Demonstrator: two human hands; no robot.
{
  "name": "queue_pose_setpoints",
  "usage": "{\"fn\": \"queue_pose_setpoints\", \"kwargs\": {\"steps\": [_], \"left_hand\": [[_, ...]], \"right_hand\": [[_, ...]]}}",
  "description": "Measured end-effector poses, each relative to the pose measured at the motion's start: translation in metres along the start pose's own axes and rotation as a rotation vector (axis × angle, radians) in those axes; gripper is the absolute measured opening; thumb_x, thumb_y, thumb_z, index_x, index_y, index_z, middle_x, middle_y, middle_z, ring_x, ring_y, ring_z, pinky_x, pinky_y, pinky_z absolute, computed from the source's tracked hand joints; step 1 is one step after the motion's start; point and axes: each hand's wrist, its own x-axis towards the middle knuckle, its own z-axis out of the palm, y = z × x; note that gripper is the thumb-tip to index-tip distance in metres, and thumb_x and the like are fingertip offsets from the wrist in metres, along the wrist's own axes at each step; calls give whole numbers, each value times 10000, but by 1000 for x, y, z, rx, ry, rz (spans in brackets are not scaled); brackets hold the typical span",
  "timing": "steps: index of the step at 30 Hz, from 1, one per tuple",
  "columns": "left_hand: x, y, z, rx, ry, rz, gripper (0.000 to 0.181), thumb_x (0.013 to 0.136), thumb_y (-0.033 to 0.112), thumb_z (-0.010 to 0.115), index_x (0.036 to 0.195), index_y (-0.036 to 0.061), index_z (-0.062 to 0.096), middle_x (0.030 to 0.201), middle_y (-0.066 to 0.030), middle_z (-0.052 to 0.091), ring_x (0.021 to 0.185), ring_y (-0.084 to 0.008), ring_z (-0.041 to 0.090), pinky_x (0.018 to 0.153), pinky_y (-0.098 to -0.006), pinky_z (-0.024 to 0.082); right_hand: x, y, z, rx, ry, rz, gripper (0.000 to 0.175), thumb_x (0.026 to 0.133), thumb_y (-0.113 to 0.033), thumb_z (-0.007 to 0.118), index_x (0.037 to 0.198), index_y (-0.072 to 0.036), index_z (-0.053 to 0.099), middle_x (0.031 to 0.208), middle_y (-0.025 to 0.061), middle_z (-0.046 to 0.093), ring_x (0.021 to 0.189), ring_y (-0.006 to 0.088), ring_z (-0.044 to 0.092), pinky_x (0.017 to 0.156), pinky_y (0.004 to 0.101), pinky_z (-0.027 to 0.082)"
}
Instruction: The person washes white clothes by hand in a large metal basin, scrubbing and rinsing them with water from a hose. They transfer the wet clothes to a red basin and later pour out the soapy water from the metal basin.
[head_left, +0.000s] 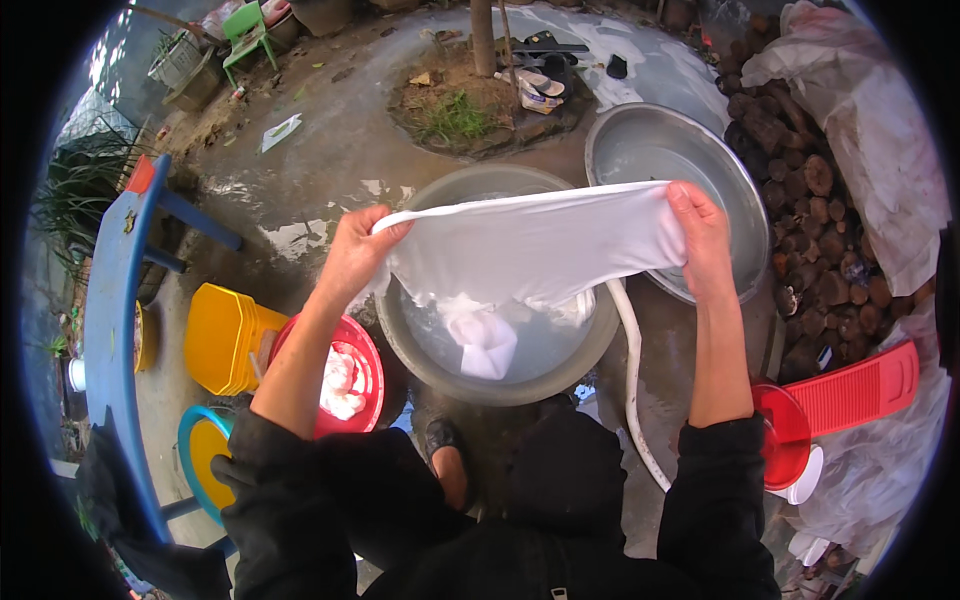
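A wet white cloth (525, 232) is stretched between my hands above a wide grey basin (499, 394). My left hand (367, 244) grips its left end, thumb on top. The other end is pinched in my right hand (699, 229), near the rim of a metal basin (754, 217) that holds cloudy water. The lower edge of the cloth hangs towards the water in the grey basin, where another white cloth (487, 341) lies partly under water. A red basin (375, 375) beside my left forearm contains bunched white cloth (341, 382).
A white hose (634, 375) runs along the wet ground right of the grey basin. Yellow buckets (217, 337) and a blue bench (112, 285) stand at the left. On the right are a red washboard (859, 386), a red container (784, 435) and stacked logs (817, 247).
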Motion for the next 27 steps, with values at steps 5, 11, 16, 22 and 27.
{"fn": "queue_pose_setpoints", "kwargs": {"steps": [5, 11, 16, 22, 27], "left_hand": [[10, -15, 21, -198, -26, -8, 210, 944, 241, 602, 856, 51, 622, 723, 70, 545, 642, -29, 447, 575, -202, 356], [32, -53, 3, 48, -64, -2, 116, 863, 103, 641, 919, 1, 637, 773, -5, 643, 687, -65, 548, 625, -240, 430], [46, -22, 9, -89, 56, 29, 142, 877, 109, 597, 954, 1, 649, 798, -19, 646, 710, -70, 562, 649, -226, 434], [1, -73, 40, 237, -95, 220, 250, 789, 26, 539, 984, 100, 677, 962, -42, 670, 848, -191, 642, 761, -305, 511], [-58, -167, 75, 801, -415, 245, 280, 783, 66, 566, 1001, 171, 706, 929, -71, 640, 963, -282, 642, 811, -392, 538]], "right_hand": [[4, 26, -6, 4, 60, 76, 246, 949, -244, 619, 1012, -14, 680, 817, -23, 633, 707, 42, 549, 644, 208, 452], [10, 43, -16, -84, -11, 152, 244, 958, -237, 601, 1010, -11, 676, 832, -9, 645, 709, 53, 568, 644, 212, 461], [15, 44, -6, -184, 94, -8, 271, 973, -240, 577, 1077, -5, 663, 873, 9, 658, 744, 52, 579, 653, 213, 471], [-38, 115, -5, -488, -282, -80, 209, 943, -77, 563, 1116, -2, 654, 985, 43, 674, 804, 110, 592, 731, 250, 485], [-89, 230, -23, -897, -584, -102, 232, 868, -25, 576, 1085, -33, 657, 1055, 163, 652, 968, 324, 641, 851, 354, 507]]}}
